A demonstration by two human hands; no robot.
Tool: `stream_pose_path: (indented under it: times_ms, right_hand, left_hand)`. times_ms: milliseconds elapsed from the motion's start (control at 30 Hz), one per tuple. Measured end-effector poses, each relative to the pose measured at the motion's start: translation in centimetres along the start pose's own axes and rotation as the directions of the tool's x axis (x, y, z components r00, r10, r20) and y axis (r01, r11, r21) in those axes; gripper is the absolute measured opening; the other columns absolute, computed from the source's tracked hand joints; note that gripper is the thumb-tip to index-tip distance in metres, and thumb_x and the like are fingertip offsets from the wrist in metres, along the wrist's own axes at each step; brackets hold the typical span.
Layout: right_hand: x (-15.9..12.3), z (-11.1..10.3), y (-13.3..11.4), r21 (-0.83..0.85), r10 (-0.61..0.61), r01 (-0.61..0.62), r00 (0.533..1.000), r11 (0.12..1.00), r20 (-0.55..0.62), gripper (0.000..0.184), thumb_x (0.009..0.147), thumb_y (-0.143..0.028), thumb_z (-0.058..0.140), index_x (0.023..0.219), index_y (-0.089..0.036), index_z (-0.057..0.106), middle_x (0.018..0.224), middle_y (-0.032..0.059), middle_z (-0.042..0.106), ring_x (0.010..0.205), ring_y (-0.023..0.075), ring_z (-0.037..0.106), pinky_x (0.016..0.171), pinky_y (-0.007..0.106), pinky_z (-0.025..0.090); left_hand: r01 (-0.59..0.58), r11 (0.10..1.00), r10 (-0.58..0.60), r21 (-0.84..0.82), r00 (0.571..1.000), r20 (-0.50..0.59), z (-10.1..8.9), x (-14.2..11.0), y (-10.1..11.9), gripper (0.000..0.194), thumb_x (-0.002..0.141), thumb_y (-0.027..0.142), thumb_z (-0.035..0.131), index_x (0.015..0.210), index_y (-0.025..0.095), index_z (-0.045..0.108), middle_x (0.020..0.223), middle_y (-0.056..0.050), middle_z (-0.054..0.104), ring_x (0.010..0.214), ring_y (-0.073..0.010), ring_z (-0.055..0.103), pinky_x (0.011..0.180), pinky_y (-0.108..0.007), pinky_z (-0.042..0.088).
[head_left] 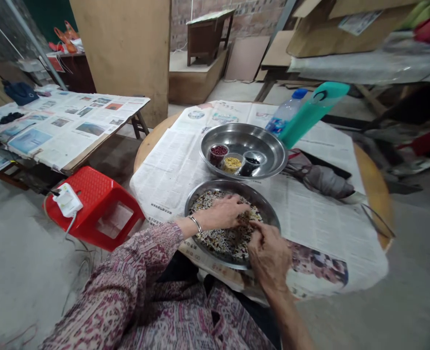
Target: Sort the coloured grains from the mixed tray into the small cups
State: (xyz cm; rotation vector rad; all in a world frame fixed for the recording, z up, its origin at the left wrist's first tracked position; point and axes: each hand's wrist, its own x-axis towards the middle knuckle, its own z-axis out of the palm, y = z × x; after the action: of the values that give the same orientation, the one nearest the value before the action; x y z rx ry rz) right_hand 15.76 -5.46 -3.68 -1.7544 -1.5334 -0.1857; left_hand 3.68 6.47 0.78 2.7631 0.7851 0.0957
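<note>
A steel basin in front of me holds a layer of mixed beans and grains, pale, dark and yellowish. My left hand reaches over them from the left, its fingers stretched out and touching the mix near the middle. At the right rim is my right hand, fingers curled and tips close together at the grains; whatever they pinch is too small to make out. Behind stands a second steel basin with a cup of red beans, a cup of yellow grains and a cup of black beans.
Newspaper covers the round table. A plastic bottle with a blue cap, a teal case and a folded grey umbrella lie or stand to the right. A red stool bears a white power strip at left.
</note>
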Motion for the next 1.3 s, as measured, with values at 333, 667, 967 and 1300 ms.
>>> stream_pose_path:
  times_ms: [333,667,967,1300]
  right_hand:
    - [-0.2,0.2,-0.7,-0.079,0.162,-0.161,0.987,0.984,0.0,0.033,0.092,-0.031,0.042,0.107,-0.015,0.067,0.081,0.0074,0.07,0.065,0.0196,0.056,0.066,0.03,0.038]
    - [-0.3,0.2,-0.8,0.058,0.233,-0.231,0.972,0.971,-0.04,0.036,0.092,-0.036,0.044,0.109,-0.013,0.066,0.086,0.0092,0.07,0.07,0.0195,0.059,0.069,0.031,0.043]
    - [-0.3,-0.2,-1.4,0.198,0.314,-0.287,0.941,0.937,-0.122,0.041,0.096,-0.041,0.039,0.11,-0.012,0.064,0.102,0.0143,0.069,0.091,0.0233,0.063,0.084,0.036,0.046]
    - [-0.3,-0.1,-1.4,0.194,0.286,-0.257,0.948,0.947,-0.142,0.038,0.096,-0.039,0.041,0.109,-0.012,0.064,0.1,0.0142,0.069,0.089,0.022,0.064,0.082,0.034,0.047]
  left_hand:
    - [-0.073,0.988,0.052,0.139,0.988,0.146,-1.4,-8.2,-0.3,0.014,0.096,0.024,0.047,0.097,0.018,0.058,0.107,-0.007,0.057,0.096,-0.0197,0.056,0.074,-0.03,0.048]
    - [0.112,0.994,-0.112,-0.009,0.993,0.032,-0.8,-4.0,0.1,0.017,0.096,0.022,0.046,0.109,0.015,0.054,0.115,-0.01,0.051,0.103,-0.0205,0.054,0.084,-0.032,0.05]
    - [-0.375,0.925,0.379,-0.058,0.919,0.106,0.7,-6.0,2.3,0.018,0.096,0.026,0.048,0.106,0.019,0.063,0.108,-0.008,0.057,0.092,-0.0172,0.056,0.073,-0.027,0.046]
    - [-0.144,0.951,0.171,0.273,0.982,-0.077,0.5,-1.4,-1.1,0.032,0.096,0.016,0.041,0.119,0.023,0.062,0.131,-0.008,0.053,0.117,-0.0247,0.046,0.092,-0.038,0.042]
